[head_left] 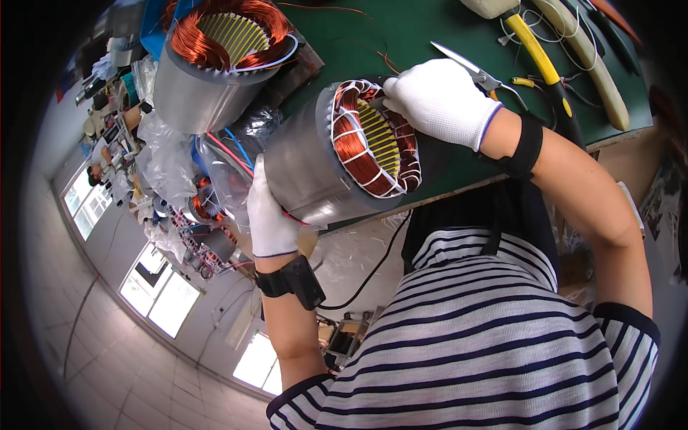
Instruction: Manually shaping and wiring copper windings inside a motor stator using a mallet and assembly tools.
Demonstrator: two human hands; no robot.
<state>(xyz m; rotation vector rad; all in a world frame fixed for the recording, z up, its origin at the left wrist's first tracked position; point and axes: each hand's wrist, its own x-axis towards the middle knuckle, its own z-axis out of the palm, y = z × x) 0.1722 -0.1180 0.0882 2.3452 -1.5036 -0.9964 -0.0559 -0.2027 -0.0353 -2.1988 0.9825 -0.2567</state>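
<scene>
grey stator (297,161), white-laced copper coils (350,147); your left hand (271,218) half-open against its side, right hand (441,100) curled at coils, grip unclear.

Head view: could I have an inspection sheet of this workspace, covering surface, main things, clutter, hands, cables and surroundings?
Surface: green tabletop, tools toward its right side.
Job's things: near grey cylinder with white-laced copper windings; second grey cylinder, also copper-wound, upper left.
Clutter: scissors, yellow-handled hammer, clear plastic bags.
Hands: white-gloved left hand against the near cylinder; gloved right hand at its windings, grip unclear.
Cables: black cable at left wrist device.
Surroundings: bright windows.
</scene>
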